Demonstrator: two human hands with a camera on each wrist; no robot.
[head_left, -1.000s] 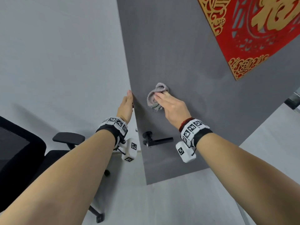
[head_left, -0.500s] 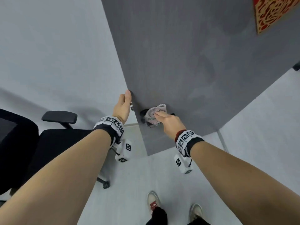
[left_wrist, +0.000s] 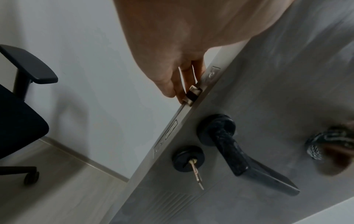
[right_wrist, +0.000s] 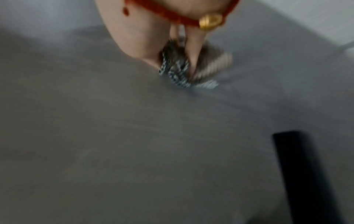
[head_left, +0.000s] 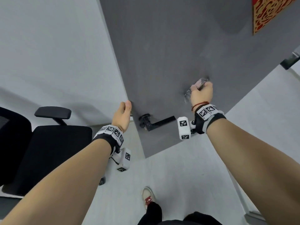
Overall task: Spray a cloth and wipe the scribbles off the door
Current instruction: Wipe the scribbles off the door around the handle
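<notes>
The grey door (head_left: 162,54) stands ajar in front of me. My right hand (head_left: 201,93) presses a bunched grey checked cloth (head_left: 200,82) against the door face, up and to the right of the black lever handle (head_left: 155,123); in the right wrist view the fingers (right_wrist: 193,50) curl round the cloth (right_wrist: 178,72). My left hand (head_left: 123,113) grips the door's free edge just above the handle, its fingers (left_wrist: 180,84) wrapped round the edge beside the latch bolt (left_wrist: 192,94). I see no scribbles on the visible door face.
A black office chair (head_left: 40,143) stands at the left beside the white wall. A key (left_wrist: 197,174) hangs in the lock below the handle (left_wrist: 235,153). A red and gold paper decoration (head_left: 269,12) is on the door's upper right. My shoe (head_left: 147,198) is on the pale floor.
My right hand with the cloth has swept from beside the lever handle to the right and upward across the door. The left hand has kept its hold on the door edge.
</notes>
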